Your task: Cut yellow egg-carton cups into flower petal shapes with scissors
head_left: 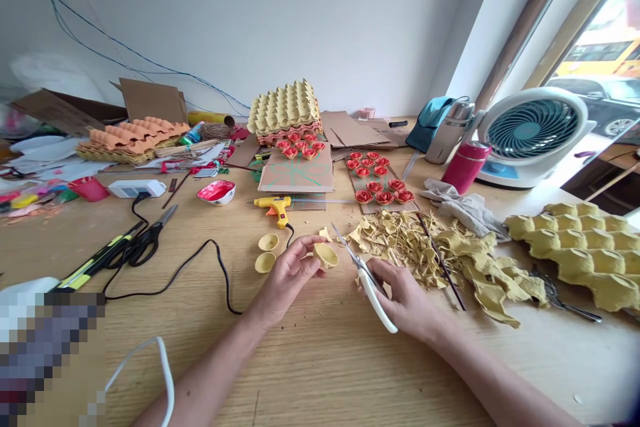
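Note:
Between the fingers and thumb of my left hand [290, 278] is a small yellow egg-carton cup [327, 255], its hollow side turned up. My right hand [406, 295] grips a pair of white-handled scissors [371, 293], whose blades point up and left, just right of the cup and apart from it. Two more cut cups, an upper egg-carton cup [269, 242] and a lower egg-carton cup [265, 263], rest on the table left of my left hand. Beyond them lies a yellow glue gun [277, 207]. A heap of yellow carton scraps [400, 240] spreads past my right hand.
Red paper roses [384, 197] lie on cardboard at the back, near stacked egg trays [285, 107]. A yellow egg tray [580, 247], a fan [533, 133] and a red can [467, 167] stand right. Black scissors [145, 240] and a black cord [215, 247] lie left.

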Tool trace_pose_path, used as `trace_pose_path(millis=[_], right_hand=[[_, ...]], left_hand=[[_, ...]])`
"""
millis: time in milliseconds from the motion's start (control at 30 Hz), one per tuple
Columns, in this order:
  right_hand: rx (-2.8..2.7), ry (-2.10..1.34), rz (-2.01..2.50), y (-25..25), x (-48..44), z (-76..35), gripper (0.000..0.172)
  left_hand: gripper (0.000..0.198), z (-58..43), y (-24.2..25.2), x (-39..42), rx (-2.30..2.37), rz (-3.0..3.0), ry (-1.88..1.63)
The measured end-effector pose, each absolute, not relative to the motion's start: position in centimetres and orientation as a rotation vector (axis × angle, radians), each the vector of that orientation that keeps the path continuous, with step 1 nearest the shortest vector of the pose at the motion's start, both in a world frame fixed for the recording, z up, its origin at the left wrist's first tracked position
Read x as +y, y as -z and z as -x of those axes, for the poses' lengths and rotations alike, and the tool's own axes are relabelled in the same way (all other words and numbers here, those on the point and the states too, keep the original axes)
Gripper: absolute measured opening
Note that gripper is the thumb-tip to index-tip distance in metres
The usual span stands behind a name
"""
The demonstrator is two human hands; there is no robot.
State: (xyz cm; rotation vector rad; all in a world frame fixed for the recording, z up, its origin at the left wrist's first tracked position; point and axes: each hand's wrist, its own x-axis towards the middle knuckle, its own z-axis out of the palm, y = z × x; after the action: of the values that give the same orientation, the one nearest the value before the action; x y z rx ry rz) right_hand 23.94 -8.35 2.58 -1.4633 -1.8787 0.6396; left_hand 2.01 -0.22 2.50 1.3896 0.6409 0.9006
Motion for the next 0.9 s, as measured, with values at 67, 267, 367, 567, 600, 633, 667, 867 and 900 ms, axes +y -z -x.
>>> trace_pose_path(millis=[67,267,367,567,600,633,667,867,900], right_hand=[[-1.833,-0.758,1.429,-2.7,-8.5,-23.8,0.023],[-1.506,-1.388,1.132,-1.7,-8.5,-24.1,0.043],[-1.445,-1.407,1.09,-1.4,-8.4,-24.3,0.048],[-1.456,-1.367,1.092,-1.3,-8.5,-24.5,0.048],[-1.465,-1.355,1.097,-1.2,-8.5,-24.5,0.047],[-1.475,-1.343,1.103,-1.0,-8.5,-24.5,0.046],[-1.486,-1.327,1.111,-0.9,-8.5,-24.6,0.044],[-1.602,-1.18,1.194,-1.9,-8.6,-24.3,0.025],[-1.636,-1.145,1.211,-2.3,-8.7,-24.2,0.024]], left_hand=[[0.035,-1.9,-2.4,-0.2,0.648,-1.387,-0.912],[0.032,-1.8,-2.4,-0.1,0.599,-1.379,-0.925],[0.047,-1.7,-2.7,-0.3,0.556,-1.296,-0.893],[0.053,-1.6,-3.0,-0.4,0.536,-1.202,-0.788],[0.053,-1.6,-3.0,-0.5,0.544,-1.199,-0.79],[0.053,-1.7,-3.0,-0.5,0.557,-1.2,-0.797],[0.052,-1.7,-3.1,-0.5,0.57,-1.206,-0.804],[0.054,-1.7,-3.3,-0.7,0.588,-1.232,-0.781],[0.053,-1.7,-3.3,-0.7,0.581,-1.226,-0.774]])
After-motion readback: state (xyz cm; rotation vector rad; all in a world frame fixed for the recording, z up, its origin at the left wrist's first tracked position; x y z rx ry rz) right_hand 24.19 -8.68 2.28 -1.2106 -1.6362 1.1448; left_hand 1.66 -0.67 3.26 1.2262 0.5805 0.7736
